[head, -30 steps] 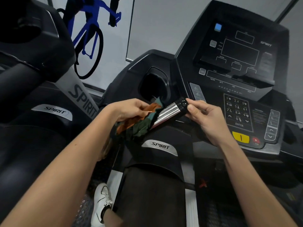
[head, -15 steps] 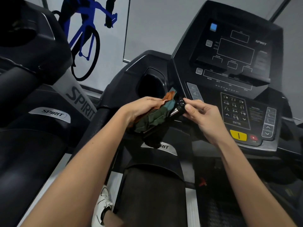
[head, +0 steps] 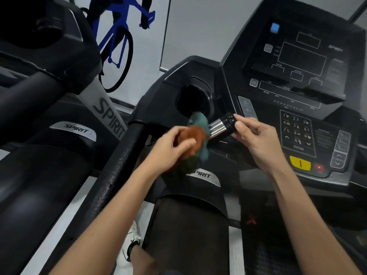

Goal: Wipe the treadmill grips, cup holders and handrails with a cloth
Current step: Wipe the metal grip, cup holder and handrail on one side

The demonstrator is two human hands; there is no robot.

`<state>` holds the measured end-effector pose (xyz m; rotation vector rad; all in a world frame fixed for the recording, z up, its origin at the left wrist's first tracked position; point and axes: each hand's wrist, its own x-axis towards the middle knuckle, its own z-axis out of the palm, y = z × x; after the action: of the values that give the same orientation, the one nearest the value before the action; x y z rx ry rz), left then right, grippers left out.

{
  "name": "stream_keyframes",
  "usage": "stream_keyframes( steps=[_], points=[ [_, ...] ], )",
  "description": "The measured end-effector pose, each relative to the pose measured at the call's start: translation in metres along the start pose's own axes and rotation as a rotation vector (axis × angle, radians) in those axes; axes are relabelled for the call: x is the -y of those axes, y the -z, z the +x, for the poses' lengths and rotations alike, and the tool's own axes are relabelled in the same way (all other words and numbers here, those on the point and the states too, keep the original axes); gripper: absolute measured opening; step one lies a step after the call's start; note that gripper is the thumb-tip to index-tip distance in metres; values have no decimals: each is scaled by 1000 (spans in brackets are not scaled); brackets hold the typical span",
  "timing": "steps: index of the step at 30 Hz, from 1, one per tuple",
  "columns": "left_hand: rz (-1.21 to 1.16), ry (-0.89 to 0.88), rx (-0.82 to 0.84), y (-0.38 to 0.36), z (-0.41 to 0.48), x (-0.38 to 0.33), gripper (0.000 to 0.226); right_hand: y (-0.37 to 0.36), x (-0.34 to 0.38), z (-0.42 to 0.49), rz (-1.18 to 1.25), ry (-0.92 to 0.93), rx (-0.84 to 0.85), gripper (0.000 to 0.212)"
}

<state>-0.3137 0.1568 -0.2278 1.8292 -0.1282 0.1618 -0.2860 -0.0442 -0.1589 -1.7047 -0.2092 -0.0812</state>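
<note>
Wht shoe [head: 130,244] on light strip [head: 146,210] nxt to treadmill [head: 184,235] (floor or side rail, unclear).

This is a gym. A treadmill console [head: 297,86] with a number keypad [head: 296,132] fills the 2 o'clock side. A second Spirit-branded machine [head: 39,135] stands at 9 o'clock, and a blue cyclist picture [head: 117,36] covers the wall [head: 198,26] at 11 o'clock.

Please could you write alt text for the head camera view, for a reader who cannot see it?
A person's left hand holds an orange and teal cloth against a chrome treadmill grip, while the right hand pinches the grip's black end. Behind them are a dark cup holder and the console keypad.
</note>
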Motion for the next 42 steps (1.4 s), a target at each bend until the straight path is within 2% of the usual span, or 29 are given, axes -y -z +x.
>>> stream_keyframes(
  steps=[3, 9, 13, 16, 18, 21, 24, 30, 32, 38, 42],
  points=[
    [54, -54, 17, -5, -15, 5, 56, 0, 1, -1, -3, 5, 2, 27],
    [272, -32, -5, 9, -26, 18, 72, 0, 3, -2, 9, -3, 10, 30],
    [287, -25, -146, 13, -26, 17, 59, 0, 1, -1, 13, -2, 6, 28],
    [224, -160, -271, 12, -30, 18, 41, 0, 0, -1, 13, 1, 3, 25],
    [210, -162, -293, 14, -31, 16, 35, 0, 0, -1, 13, 2, 1, 26],
    [315, 28, -114, 17, -25, 9, 57, 0, -1, -1, 13, 2, -4, 27],
    [350, 65, -10, 18, -21, 10, 68, -1, 0, -2, 12, 7, -11, 28],
    [188, -93, -300, 9, -34, 25, 35, -2, 1, -4, 3, 13, -11, 30],
    [169, -135, -374, 6, -37, 25, 30, -3, 1, -4, -1, 17, -14, 30],
    [153, -189, -393, -2, -41, 23, 41, -2, 0, -4, -9, 20, -14, 30],
    [154, -254, -385, -16, -27, 1, 40, -3, 0, -4, -11, 17, -17, 31]
  ],
)
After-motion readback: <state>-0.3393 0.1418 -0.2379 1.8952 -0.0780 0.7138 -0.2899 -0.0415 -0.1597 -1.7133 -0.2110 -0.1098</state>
